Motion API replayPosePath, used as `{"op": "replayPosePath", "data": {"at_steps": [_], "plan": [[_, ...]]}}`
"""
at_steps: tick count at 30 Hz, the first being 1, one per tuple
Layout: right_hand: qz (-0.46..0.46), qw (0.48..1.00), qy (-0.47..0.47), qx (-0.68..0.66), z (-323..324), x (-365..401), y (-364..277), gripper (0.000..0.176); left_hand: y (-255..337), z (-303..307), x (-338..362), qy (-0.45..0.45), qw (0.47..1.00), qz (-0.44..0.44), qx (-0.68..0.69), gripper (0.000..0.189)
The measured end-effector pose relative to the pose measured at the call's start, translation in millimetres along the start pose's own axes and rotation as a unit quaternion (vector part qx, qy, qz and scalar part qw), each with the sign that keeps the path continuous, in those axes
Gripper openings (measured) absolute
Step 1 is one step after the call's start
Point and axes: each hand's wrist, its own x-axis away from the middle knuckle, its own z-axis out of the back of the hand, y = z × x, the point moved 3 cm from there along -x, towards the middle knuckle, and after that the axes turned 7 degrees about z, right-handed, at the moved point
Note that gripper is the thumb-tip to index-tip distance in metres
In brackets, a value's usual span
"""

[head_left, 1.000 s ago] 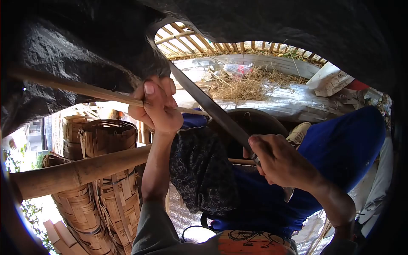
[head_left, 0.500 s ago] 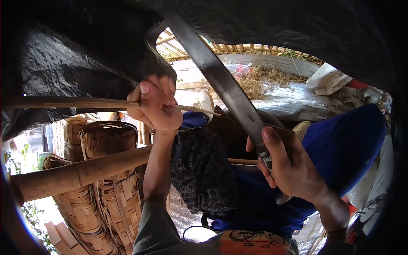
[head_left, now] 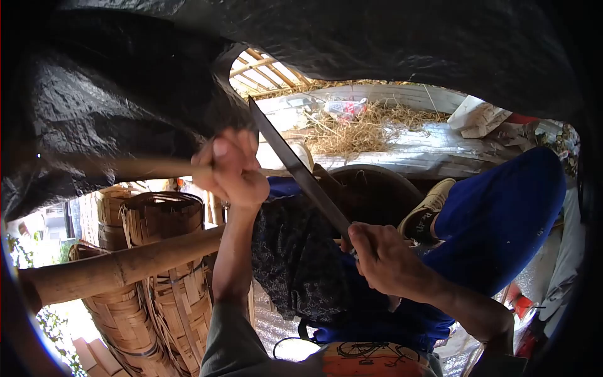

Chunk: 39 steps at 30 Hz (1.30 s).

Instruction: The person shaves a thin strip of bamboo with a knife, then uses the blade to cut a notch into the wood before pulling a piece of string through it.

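My left hand (head_left: 231, 168) is closed around a thin bamboo strip (head_left: 141, 168), whose long end runs off to the left and is smeared by motion. In my right hand (head_left: 392, 261) I grip the handle of a long machete (head_left: 301, 173). Its dark blade slants up to the left, narrow side showing, with the tip close to the right of my left hand. The handle is mostly hidden by my fingers. A dark patterned cloth (head_left: 292, 251) lies over my lap, below the blade.
Woven bamboo baskets (head_left: 116, 308) stand at the left, behind a thick bamboo pole (head_left: 125, 267). Black plastic sheeting (head_left: 389, 44) hangs across the top. Beyond my blue-trousered leg (head_left: 502, 195) and shoe (head_left: 433, 204) lie a dark round tub (head_left: 370, 185) and dry shavings (head_left: 352, 132).
My right hand has moved left and down with the machete, whose blade has turned and dropped from the sheeting. My left hand has lowered slightly with the bamboo strip.
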Motion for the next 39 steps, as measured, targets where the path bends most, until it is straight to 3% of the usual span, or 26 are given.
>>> {"op": "replayPosePath", "data": {"at_steps": [1, 2, 3, 5, 7, 8, 9, 10, 11, 13, 14, 15, 17, 18, 19, 20, 23, 24, 27, 28, 29, 31, 33, 36, 38, 39], "plan": [[-0.039, 0.999, -0.021, 0.002, 0, 0, 0, 0.041, -2, -2, -4, -0.003, 1.0, -0.001, 0.003, 0.041], [0.074, 0.975, -0.103, 0.185, 6, 2, -8, 0.025, 1, 0, -3, -0.017, 1.0, 0.009, -0.004, 0.041], [0.074, 0.975, -0.106, 0.182, 14, -4, -25, 0.025, 2, 0, -5, -0.033, 0.999, 0.012, -0.007, 0.04], [-0.138, 0.988, -0.032, -0.061, 29, -12, -46, 0.023, 1, -1, -5, -0.034, 0.999, 0.0, -0.012, 0.04], [-0.1, 0.992, 0.018, -0.078, 12, -2, -23, 0.022, 0, 1, -3, 0.044, 0.997, 0.001, 0.065, 0.03], [0.047, 0.992, -0.012, 0.121, -5, 2, 5, 0.022, 0, 5, -2, 0.044, 0.997, -0.001, 0.066, 0.03], [0.189, 0.93, -0.039, 0.311, -17, 9, 17, 0.022, 1, 8, 0, -0.005, 1.0, -0.009, 0.021, 0.02], [0.191, 0.929, -0.032, 0.315, -15, 11, 20, 0.022, -2, 8, 0, -0.056, 0.998, -0.021, -0.023, 0.012], [0.142, 0.955, -0.045, 0.258, -14, 10, 27, 0.024, -6, 11, 2, -0.066, 0.997, -0.039, 0.031, 0.011], [0.08, 0.976, -0.079, 0.189, -16, 13, 28, 0.027, -8, 12, 0, -0.017, 0.999, -0.016, 0.047, 0.008], [0.184, 0.93, -0.023, 0.317, -10, 13, 16, 0.029, -6, 15, -5, -0.047, 0.997, -0.004, 0.06, 0.011], [0.287, 0.851, 0.039, 0.439, -3, 11, -1, 0.032, -3, 13, -6, -0.047, 0.997, -0.007, 0.059, 0.011], [0.284, 0.874, 0.035, 0.393, -2, 9, -14, 0.033, 1, 8, -1, 0.005, 0.999, -0.003, 0.052, 0.019], [0.168, 0.952, -0.034, 0.255, -6, 8, -8, 0.032, 0, 11, -1, 0.007, 0.999, -0.002, 0.051, 0.019], [0.045, 0.988, -0.101, 0.106, -12, 9, -2, 0.032, -1, 12, -2, -0.02, 1.0, -0.013, -0.002, 0.019], [-0.002, 0.98, -0.145, 0.134, -25, 7, 16, 0.035, -1, 13, -3, -0.049, 0.997, -0.022, -0.055, 0.019], [0.048, 0.982, -0.087, 0.159, -13, 10, 10, 0.027, -1, 20, 0, -0.062, 0.998, -0.007, 0.012, 0.011], [0.226, 0.894, 0.001, 0.386, -15, 7, 0, 0.024, -1, 24, 3, -0.06, 0.998, -0.001, 0.007, 0.011], [0.24, 0.933, 0.046, 0.266, 3, 5, -25, 0.026, -5, 23, 0, -0.037, 0.998, -0.049, 0.023, 0.011], [0.239, 0.949, 0.048, 0.202, 2, 4, -22, 0.035, -4, 19, 0, -0.037, 0.998, -0.048, 0.025, 0.011], [0.238, 0.949, 0.048, 0.203, -5, 6, -12, 0.035, -4, 15, 0, -0.018, 0.998, -0.036, 0.037, 0.013], [0.261, 0.887, -0.013, 0.38, -30, 13, 9, 0.034, 0, 14, 2, -0.003, 0.998, -0.027, 0.049, 0.017], [0.138, 0.958, -0.099, 0.23, -27, 11, 21, 0.035, -1, 14, 3, -0.016, 0.997, -0.029, 0.066, 0.025], [0.194, 0.931, -0.08, 0.298, -6, 2, -12, 0.038, 2, 18, -2, -0.012, 1.0, -0.002, 0.011, 0.029], [-0.02, 0.997, -0.07, 0.032, 9, -9, -30, 0.035, 1, 15, 0, 0.015, 0.999, -0.022, 0.041, 0.024], [-0.021, 0.997, -0.071, 0.033, 4, -5, -20, 0.035, -1, 12, 3, 0.016, 0.999, -0.021, 0.041, 0.024]]}}
